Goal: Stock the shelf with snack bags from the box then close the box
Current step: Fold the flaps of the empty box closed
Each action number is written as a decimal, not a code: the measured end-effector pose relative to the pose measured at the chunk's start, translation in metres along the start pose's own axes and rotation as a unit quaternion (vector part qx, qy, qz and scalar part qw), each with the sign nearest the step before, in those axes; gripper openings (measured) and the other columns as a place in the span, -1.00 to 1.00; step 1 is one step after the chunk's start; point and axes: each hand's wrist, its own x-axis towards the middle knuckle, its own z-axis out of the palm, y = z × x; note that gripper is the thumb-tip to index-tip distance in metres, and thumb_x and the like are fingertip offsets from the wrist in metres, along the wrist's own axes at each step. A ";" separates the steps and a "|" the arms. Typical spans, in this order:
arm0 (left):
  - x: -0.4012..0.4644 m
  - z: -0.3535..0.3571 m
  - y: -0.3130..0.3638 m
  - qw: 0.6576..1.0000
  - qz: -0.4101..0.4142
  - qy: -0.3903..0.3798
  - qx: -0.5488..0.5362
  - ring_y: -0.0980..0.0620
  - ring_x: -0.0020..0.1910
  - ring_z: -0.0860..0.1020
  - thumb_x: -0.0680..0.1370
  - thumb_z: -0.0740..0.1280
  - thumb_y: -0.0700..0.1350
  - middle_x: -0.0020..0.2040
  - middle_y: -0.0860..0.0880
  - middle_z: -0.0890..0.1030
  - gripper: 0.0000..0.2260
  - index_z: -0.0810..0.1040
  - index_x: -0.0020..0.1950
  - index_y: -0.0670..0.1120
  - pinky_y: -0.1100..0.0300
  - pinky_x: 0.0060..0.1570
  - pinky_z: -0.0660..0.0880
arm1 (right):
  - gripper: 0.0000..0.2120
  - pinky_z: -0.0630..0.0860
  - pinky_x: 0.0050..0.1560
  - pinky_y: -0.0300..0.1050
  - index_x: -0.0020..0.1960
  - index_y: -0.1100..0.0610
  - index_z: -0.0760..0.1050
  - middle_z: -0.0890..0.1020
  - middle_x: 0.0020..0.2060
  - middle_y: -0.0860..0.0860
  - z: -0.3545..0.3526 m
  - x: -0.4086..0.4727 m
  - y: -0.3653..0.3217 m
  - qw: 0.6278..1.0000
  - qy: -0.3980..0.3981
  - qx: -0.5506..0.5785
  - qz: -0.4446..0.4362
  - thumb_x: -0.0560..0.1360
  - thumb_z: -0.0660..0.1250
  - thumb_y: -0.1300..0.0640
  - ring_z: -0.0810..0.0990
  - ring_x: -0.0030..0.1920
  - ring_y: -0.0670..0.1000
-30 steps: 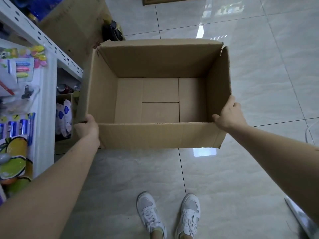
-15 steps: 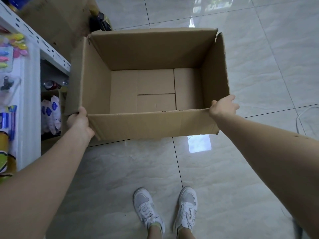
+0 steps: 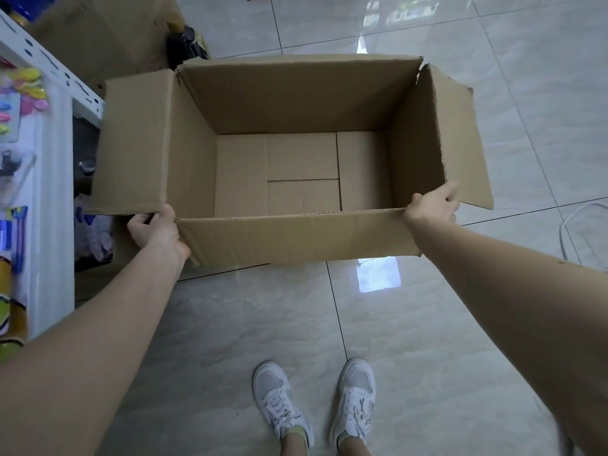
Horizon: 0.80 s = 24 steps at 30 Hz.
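Note:
A large brown cardboard box stands open on the tiled floor in front of me, with nothing inside it. My left hand grips the near corner of the left side flap, which is spread outward. My right hand pinches the near corner of the right side flap, also splayed outward. The near long flap hangs down the box's front. Snack bags show on the low shelf at the left, partly hidden by the left flap.
A white metal shelf unit with colourful packets runs along the left edge. Another cardboard box and a dark object sit behind the open box. A white cable lies on the floor at right. My white shoes stand below.
Both side flaps have swung up and outward from the box's sides, with my hands holding their near corners. The box now sits slightly lower and closer in the view.

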 end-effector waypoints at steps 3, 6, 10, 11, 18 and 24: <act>-0.001 -0.001 -0.001 1.000 0.010 -0.002 -0.008 0.01 0.05 0.58 0.54 0.34 -0.24 0.13 -0.07 0.62 -0.66 0.42 0.30 -0.12 -0.11 0.20 0.51 | -0.41 0.25 0.31 0.11 0.55 0.14 -0.14 0.17 0.46 0.18 0.000 0.000 0.001 1.000 0.003 0.001 -0.003 0.64 0.09 0.12 0.26 0.39 0.24; -0.005 -0.001 -0.005 1.000 0.022 -0.009 -0.016 0.04 0.06 0.56 0.56 0.31 -0.26 0.01 0.03 0.59 -0.70 0.37 0.24 -0.04 -0.03 0.25 0.49 | -0.45 0.28 0.27 0.11 0.54 0.15 -0.08 0.19 0.44 0.17 -0.001 0.002 -0.001 1.000 0.016 -0.009 -0.005 0.64 0.09 0.12 0.28 0.36 0.24; -0.016 -0.002 -0.005 0.999 0.029 -0.028 -0.013 0.07 0.13 0.55 0.59 0.28 -0.23 0.02 0.08 0.57 -0.68 0.32 0.27 0.05 0.04 0.28 0.46 | -0.42 0.29 0.26 0.13 0.55 0.12 -0.12 0.16 0.46 0.16 -0.004 0.005 -0.006 0.999 0.030 -0.015 -0.006 0.64 0.09 0.13 0.30 0.35 0.25; -0.017 -0.002 -0.005 0.999 0.029 -0.034 -0.011 0.08 0.14 0.54 0.59 0.28 -0.21 0.05 0.08 0.57 -0.65 0.31 0.32 0.06 0.05 0.28 0.45 | -0.41 0.29 0.27 0.14 0.55 0.12 -0.13 0.15 0.47 0.16 -0.004 0.006 -0.006 0.999 0.030 -0.013 -0.005 0.64 0.09 0.13 0.29 0.35 0.25; -0.019 0.002 -0.015 0.996 0.016 -0.082 0.018 0.09 0.22 0.52 0.61 0.28 -0.16 0.24 0.06 0.57 -0.56 0.22 0.43 0.08 0.01 0.33 0.39 | -0.40 0.27 0.28 0.08 0.56 0.10 -0.13 0.15 0.47 0.15 -0.007 0.017 0.006 0.999 0.040 -0.014 0.014 0.62 0.09 0.20 0.28 0.36 0.25; -0.032 0.007 -0.023 0.986 0.110 -0.103 0.074 0.12 0.26 0.47 0.64 0.20 -0.18 0.32 -0.01 0.53 -0.52 0.11 0.50 0.08 0.15 0.35 0.30 | -0.43 0.27 0.29 0.08 0.57 0.11 -0.14 0.11 0.49 0.14 -0.008 0.020 0.008 0.999 0.047 -0.014 0.006 0.65 0.06 0.14 0.27 0.36 0.25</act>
